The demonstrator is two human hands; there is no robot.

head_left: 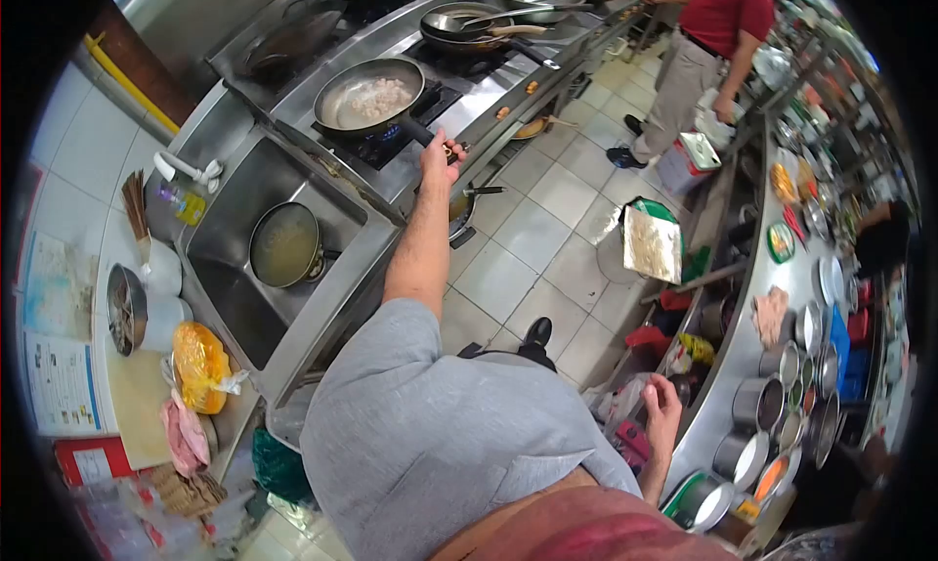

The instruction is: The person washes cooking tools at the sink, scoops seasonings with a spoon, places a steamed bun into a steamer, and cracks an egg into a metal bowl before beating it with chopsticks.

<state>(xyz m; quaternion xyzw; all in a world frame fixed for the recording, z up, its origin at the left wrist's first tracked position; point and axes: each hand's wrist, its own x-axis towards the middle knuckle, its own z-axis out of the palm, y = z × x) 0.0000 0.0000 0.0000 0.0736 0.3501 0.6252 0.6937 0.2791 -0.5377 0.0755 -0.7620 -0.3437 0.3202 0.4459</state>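
Observation:
My left hand (442, 158) is wrapped round the dark handle of a frying pan (333, 118) on the stove. Pale, small pieces of food (379, 100) lie in the pan, and blue flame shows under it. My right hand (661, 410) hangs low at my right side near the long counter, fingers loosely curled and apart, with nothing visible in it.
A sink (230, 302) left of the stove holds another pan (285, 245). Metal pots (758, 403) crowd the right counter (721, 351). A foil-topped bin (652, 243) stands on the tiled floor. Further off, a person in a red shirt (728, 14) stands by the stove line.

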